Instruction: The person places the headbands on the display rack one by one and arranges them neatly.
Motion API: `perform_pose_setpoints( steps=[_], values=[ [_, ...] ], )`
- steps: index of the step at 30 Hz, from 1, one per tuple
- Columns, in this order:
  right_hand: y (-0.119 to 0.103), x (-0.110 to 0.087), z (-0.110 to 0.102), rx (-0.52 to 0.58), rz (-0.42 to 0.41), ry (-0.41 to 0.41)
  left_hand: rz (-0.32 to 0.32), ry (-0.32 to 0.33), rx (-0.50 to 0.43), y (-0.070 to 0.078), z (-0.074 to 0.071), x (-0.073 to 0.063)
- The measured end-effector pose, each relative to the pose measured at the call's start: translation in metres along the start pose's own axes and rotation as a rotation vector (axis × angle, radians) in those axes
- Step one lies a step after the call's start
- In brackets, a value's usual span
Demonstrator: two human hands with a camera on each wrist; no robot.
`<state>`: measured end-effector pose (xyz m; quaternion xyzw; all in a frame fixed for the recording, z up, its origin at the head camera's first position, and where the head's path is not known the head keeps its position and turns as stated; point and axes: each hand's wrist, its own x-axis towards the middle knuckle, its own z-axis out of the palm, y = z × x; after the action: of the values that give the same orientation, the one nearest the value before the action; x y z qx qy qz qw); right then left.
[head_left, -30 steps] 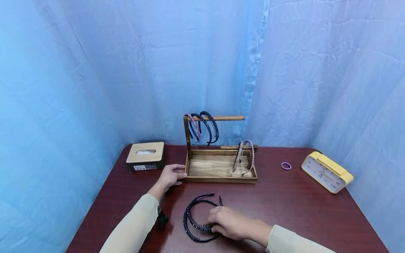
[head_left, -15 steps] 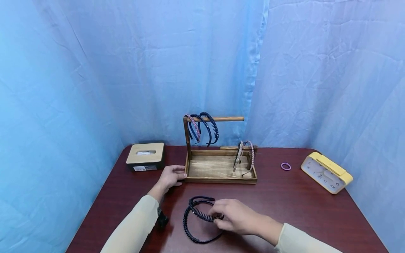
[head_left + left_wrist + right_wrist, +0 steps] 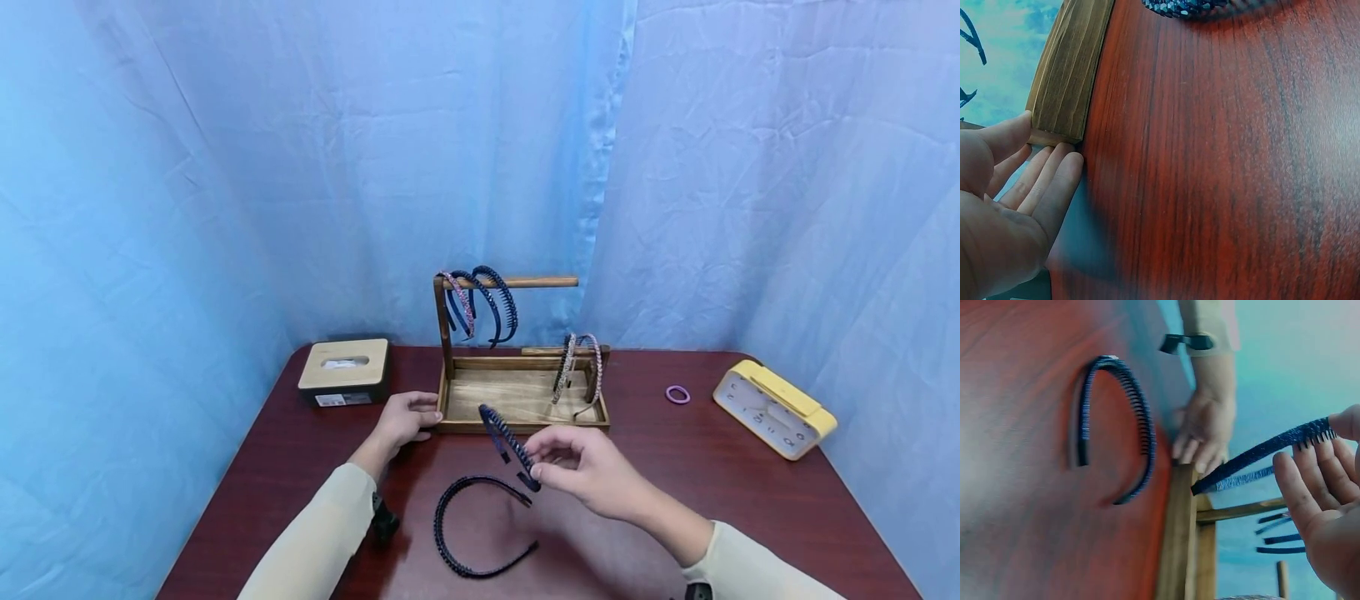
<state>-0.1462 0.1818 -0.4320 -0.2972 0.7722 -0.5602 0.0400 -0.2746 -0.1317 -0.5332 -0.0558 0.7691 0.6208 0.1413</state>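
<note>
My right hand pinches a dark, toothed headband and holds it raised in front of the wooden stand. In the right wrist view the thumb and fingers meet on its toothed part. My left hand rests its straight fingers against the left end of the stand's tray; the left wrist view shows thumb and fingertips at that wooden corner. Another dark headband lies on the table, its ends pointing right. On the stand's upper bar hang a pink headband and two dark ones.
Two sparkly headbands hang on the lower bar at the stand's right. A tissue box stands at the back left. Right of the stand lie a purple ring and a yellow clock. Blue curtains enclose the table.
My right hand has lifted one dark headband off the other and carried it up and forward toward the stand. My left hand stays at the tray's left end.
</note>
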Motion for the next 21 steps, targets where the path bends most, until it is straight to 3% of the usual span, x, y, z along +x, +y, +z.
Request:
perform_pose_setpoints(
  steps=[5,11,17,21],
  values=[
    [-0.017,0.006,-0.02,-0.008,-0.006,0.098,-0.002,0.005,-0.002,0.0,0.0,0.0],
    [-0.032,0.018,-0.044,0.021,0.049,0.24,-0.002,0.009,-0.004,0.001,0.001,0.0],
    [-0.032,0.039,-0.06,0.032,0.097,0.386,-0.001,0.012,-0.001,0.003,0.0,-0.001],
    [-0.026,0.053,-0.065,0.036,0.115,0.433,0.001,0.013,0.003,0.002,0.001,-0.001]
  ],
)
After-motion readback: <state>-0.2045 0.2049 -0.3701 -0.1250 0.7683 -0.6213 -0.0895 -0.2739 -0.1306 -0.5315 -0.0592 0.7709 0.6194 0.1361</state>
